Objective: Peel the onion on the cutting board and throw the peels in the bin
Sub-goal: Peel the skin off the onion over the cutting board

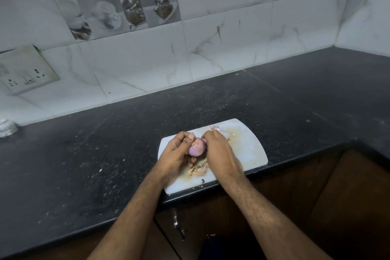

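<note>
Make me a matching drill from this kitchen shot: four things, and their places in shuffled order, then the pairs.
Things:
1. onion
2. peels
3. cutting board
4. wall socket

Places:
A. on the tiled wall, far left
B. held between both hands
C. on the counter's front edge
D. lying on the board beneath the hands

Pairs: 1-B, 2-D, 3-C, 4-A

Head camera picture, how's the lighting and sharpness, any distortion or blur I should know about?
Head view: dim, cool, even light, no harsh glare; wide-angle bending curves the wall tiles and counter edge; the onion, left hand and right hand at centre are fairly sharp; the socket plate and the corners look soft and smeared.
</note>
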Demonstrator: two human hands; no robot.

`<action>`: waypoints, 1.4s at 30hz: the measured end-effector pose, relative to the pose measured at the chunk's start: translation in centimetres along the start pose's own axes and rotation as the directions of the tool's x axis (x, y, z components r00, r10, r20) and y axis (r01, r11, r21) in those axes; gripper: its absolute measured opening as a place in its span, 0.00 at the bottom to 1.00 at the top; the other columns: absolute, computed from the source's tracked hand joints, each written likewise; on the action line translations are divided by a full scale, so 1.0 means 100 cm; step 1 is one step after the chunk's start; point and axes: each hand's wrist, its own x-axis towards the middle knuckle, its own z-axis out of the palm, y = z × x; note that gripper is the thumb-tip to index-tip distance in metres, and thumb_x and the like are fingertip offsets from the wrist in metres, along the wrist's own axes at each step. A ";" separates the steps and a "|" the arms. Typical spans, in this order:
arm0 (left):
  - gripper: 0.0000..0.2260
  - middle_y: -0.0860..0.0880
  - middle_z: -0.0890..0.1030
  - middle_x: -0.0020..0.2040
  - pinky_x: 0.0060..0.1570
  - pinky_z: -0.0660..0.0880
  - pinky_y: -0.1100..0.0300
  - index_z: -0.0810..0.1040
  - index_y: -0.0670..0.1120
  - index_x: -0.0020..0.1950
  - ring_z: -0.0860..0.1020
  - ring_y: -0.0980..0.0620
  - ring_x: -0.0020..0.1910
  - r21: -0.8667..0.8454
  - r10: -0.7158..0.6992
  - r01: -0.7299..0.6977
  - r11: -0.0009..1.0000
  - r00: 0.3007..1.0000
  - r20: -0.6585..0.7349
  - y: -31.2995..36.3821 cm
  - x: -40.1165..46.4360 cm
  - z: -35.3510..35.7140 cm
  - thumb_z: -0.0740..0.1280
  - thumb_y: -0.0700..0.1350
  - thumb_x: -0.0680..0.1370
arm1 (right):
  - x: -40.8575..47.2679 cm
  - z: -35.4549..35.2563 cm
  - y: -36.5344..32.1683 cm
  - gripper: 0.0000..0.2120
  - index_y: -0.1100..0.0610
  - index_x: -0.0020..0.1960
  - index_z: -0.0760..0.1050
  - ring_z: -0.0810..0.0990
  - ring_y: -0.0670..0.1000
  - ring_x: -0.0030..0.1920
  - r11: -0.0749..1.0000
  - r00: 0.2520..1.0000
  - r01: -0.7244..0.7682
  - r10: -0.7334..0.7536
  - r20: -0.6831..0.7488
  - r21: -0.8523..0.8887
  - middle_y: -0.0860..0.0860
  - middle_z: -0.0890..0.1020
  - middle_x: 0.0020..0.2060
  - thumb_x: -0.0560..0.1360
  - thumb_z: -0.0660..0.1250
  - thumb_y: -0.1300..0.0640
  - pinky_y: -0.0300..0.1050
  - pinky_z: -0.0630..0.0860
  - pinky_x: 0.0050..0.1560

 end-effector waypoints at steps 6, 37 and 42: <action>0.18 0.45 0.76 0.34 0.25 0.68 0.63 0.83 0.45 0.53 0.67 0.53 0.28 0.087 -0.002 0.004 0.996 1.000 -0.023 -0.002 0.001 0.001 0.65 0.59 0.82 | -0.001 0.000 -0.001 0.04 0.52 0.54 0.72 0.74 0.48 0.56 0.999 1.000 0.022 -0.022 0.016 -0.027 0.48 0.73 0.52 0.83 0.59 0.57 0.50 0.75 0.55; 0.30 0.51 0.74 0.28 0.24 0.62 0.64 0.79 0.44 0.52 0.64 0.55 0.25 0.201 0.049 -0.027 0.979 0.994 -0.103 0.001 -0.006 0.006 0.47 0.66 0.85 | -0.002 -0.001 0.016 0.05 0.51 0.57 0.78 0.79 0.41 0.50 0.941 0.949 0.238 -0.173 -0.262 0.241 0.41 0.81 0.50 0.82 0.65 0.53 0.38 0.77 0.49; 0.20 0.47 0.78 0.37 0.28 0.68 0.65 0.80 0.46 0.50 0.70 0.57 0.28 0.229 0.026 -0.004 0.973 0.995 -0.092 -0.002 -0.005 0.009 0.52 0.52 0.89 | -0.006 -0.007 0.013 0.06 0.53 0.54 0.80 0.80 0.45 0.50 0.874 0.940 0.328 -0.263 -0.218 0.360 0.41 0.80 0.47 0.78 0.72 0.53 0.31 0.72 0.49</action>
